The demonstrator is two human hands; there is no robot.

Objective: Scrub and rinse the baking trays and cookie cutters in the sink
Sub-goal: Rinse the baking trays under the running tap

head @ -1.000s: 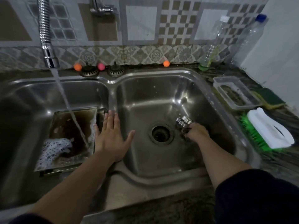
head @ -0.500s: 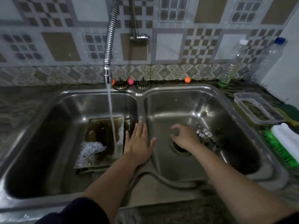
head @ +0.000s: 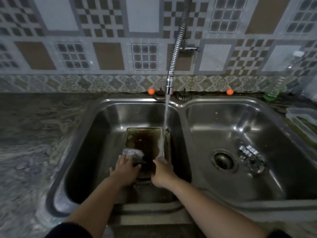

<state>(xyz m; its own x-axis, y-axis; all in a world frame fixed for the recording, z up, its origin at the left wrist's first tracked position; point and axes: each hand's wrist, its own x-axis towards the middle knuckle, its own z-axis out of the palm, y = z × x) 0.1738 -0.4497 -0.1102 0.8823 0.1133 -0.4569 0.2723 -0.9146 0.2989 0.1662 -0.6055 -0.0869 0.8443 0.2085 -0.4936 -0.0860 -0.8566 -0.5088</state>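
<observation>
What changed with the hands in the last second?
The right hand let go of the cookie cutters and crossed to the baking tray. The left hand left the divider for the soapy scrubber. Water kept running onto the tray.

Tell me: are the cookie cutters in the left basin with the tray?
No, the cookie cutters lie in the right basin beside the drain.

Wearing dark, near-black sleeves, pushed up toward the elbows and leaving both forearms bare. Showing no rings, watch or gloves on left hand (head: 124, 166) or right hand (head: 162, 172); fingers bare.
</observation>
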